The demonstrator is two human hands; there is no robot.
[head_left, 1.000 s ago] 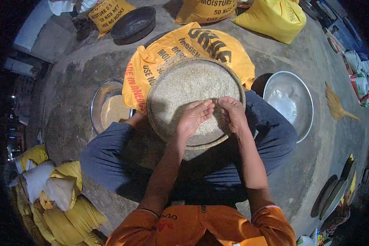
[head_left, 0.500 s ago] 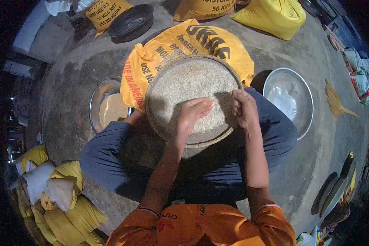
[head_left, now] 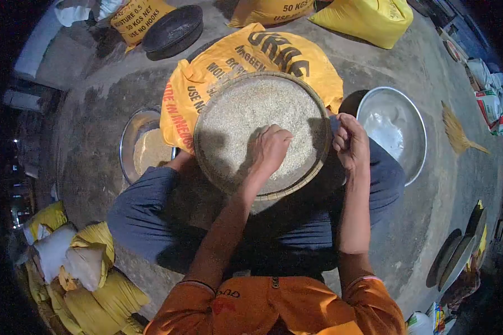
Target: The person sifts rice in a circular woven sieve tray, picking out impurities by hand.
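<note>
A round woven winnowing tray [head_left: 325, 146] lies across my lap, covered with small pale grains [head_left: 235, 117]. Over the middle of these grains is my left hand [head_left: 271, 149], its fingers curled in; what they hold, if anything, is hidden. Just outside the tray's right rim my right hand [head_left: 352, 142] is raised with its fingers closed in a pinch, and I cannot make out anything in it. Under the far side of the tray spreads an orange printed sack [head_left: 179, 114].
To the right stands a wide metal basin [head_left: 383, 125]; to the left, a metal bowl [head_left: 129, 139] of light brown grain or powder. A black pan [head_left: 173, 33] and a yellow sack [head_left: 363, 22] are farther off. A straw broom [head_left: 458, 134] lies right. Folded sacks [head_left: 89, 296] are at lower left.
My right hand has moved right, from above the tray to outside its rim. My left hand's fingers have curled from an extended pose, and the hand has shifted slightly up the tray.
</note>
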